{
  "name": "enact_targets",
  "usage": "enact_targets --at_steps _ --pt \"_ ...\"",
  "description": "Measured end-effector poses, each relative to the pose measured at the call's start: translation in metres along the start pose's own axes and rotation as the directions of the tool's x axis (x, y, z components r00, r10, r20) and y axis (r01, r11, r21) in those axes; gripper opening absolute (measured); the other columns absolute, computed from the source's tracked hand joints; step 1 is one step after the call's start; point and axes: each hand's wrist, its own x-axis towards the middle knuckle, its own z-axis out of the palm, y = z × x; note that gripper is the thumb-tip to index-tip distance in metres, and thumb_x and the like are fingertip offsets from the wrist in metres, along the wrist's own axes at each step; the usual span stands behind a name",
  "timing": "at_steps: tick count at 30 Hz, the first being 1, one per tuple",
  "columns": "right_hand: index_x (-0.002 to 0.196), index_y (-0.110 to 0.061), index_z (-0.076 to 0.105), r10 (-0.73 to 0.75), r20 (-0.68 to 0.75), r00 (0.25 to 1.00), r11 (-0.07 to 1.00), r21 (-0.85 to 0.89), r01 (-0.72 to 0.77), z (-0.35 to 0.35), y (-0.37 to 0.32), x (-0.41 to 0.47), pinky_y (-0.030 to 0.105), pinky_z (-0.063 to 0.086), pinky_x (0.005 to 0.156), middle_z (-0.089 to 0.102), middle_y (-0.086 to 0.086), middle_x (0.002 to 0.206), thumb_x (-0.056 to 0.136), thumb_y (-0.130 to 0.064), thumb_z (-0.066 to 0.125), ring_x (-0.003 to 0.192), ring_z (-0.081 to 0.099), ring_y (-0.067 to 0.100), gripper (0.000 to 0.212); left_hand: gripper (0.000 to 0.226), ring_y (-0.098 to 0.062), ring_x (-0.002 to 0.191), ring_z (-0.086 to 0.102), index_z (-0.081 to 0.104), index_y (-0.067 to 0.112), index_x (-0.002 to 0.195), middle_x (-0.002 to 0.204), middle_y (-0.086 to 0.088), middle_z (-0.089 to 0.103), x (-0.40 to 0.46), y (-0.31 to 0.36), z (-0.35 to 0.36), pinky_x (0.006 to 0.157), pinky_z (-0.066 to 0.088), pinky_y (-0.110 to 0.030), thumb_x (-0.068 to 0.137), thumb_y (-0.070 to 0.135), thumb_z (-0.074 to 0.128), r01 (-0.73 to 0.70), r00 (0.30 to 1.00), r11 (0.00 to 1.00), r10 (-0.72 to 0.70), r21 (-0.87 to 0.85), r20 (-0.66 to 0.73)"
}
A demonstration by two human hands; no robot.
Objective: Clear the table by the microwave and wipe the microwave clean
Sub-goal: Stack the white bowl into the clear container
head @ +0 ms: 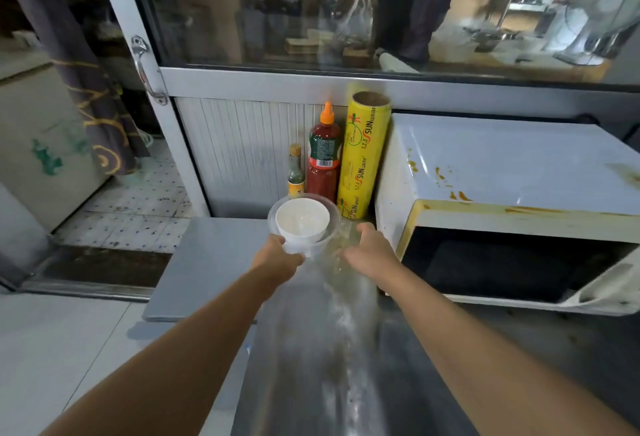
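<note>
White bowl nested in clear plastic tub, on steel table left of the stained white microwave. Our left hand gripped the tub's near rim; right hand open beside it, nearly touching.

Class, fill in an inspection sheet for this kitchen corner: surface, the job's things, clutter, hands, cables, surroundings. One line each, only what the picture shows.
Surface: steel table, shiny, with glare down its middle.
Job's things: white microwave, orange-brown stains on its top and front edge; door shut.
Clutter: clear container with a white bowl nested inside; behind it a small bottle, a red sauce bottle and a yellow cling-wrap roll, all upright by the wall.
Hands: left hand in a grip on the container's near rim; right hand against its right side.
Cables: nothing seen.
Surroundings: glass-fronted cabinet above; tiled floor left.
</note>
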Motion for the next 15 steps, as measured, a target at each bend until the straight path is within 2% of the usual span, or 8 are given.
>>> enact_targets --at_steps 3,6,8,10,12,15 --pt "0.141 -0.010 0.033 -0.007 0.005 1.000 1.000 0.008 0.007 -0.013 0.014 -0.021 0.027 0.041 0.091 0.042 0.009 0.140 0.083 -0.020 0.065 0.126 0.044 0.025 0.067 0.060 -0.028 0.113 0.054 0.035 0.015 0.140 0.131 -0.012 0.051 -0.025 0.003 0.010 0.092 0.049 -0.036 0.088 0.023 0.063 -0.019 1.000 1.000 0.019 -0.002 0.003" --pt "0.143 -0.013 0.030 0.004 -0.016 1.000 1.000 0.015 -0.004 -0.027 0.034 -0.043 0.034 0.040 0.102 0.039 0.010 0.144 0.082 -0.026 0.067 0.130 0.042 0.026 0.073 0.057 -0.026 0.106 0.057 0.035 0.015 0.139 0.126 -0.015 0.054 -0.051 0.006 0.026 0.080 0.048 -0.033 0.087 0.019 0.060 -0.035 0.999 0.999 0.036 -0.012 0.033" --pt "0.143 -0.014 0.032 0.022 -0.031 0.999 0.999 0.034 -0.021 -0.038 0.051 -0.057 0.037 0.041 0.101 0.039 0.010 0.143 0.083 -0.025 0.066 0.128 0.043 0.027 0.070 0.057 -0.026 0.104 0.057 0.036 0.015 0.138 0.123 -0.016 0.055 -0.068 0.009 0.042 0.075 0.046 -0.031 0.087 0.019 0.060 -0.049 0.997 0.999 0.049 -0.006 0.055" --pt "0.142 -0.015 0.033 0.040 -0.047 0.998 0.997 0.070 -0.036 -0.050 0.071 -0.071 0.032 0.042 0.097 0.041 0.009 0.143 0.084 -0.022 0.066 0.126 0.045 0.026 0.067 0.056 -0.024 0.102 0.059 0.037 0.015 0.136 0.123 -0.014 0.056 -0.085 0.012 0.060 0.072 0.045 -0.028 0.086 0.021 0.063 -0.058 0.995 0.998 0.058 -0.004 0.079" --pt "0.142 -0.015 0.034 0.047 -0.070 0.996 0.996 0.083 -0.041 -0.063 0.090 -0.085 0.026 0.040 0.090 0.041 0.006 0.143 0.085 -0.020 0.065 0.127 0.045 0.023 0.065 0.057 -0.026 0.104 0.060 0.037 0.014 0.135 0.122 -0.014 0.058 -0.100 0.017 0.080 0.078 0.050 -0.031 0.085 0.022 0.064 -0.069 0.992 0.998 0.069 -0.004 0.106" --pt "0.141 -0.013 0.037 0.080 -0.128 0.989 0.993 0.095 -0.068 -0.083 0.122 -0.102 0.021 0.035 0.091 0.040 0.007 0.144 0.085 -0.016 0.064 0.128 0.043 0.021 0.062 0.053 -0.028 0.102 0.061 0.038 0.013 0.133 0.117 -0.015 0.062 -0.121 0.024 0.112 0.083 0.050 -0.034 0.086 0.021 0.063 -0.095 0.985 0.995 0.092 0.008 0.148"
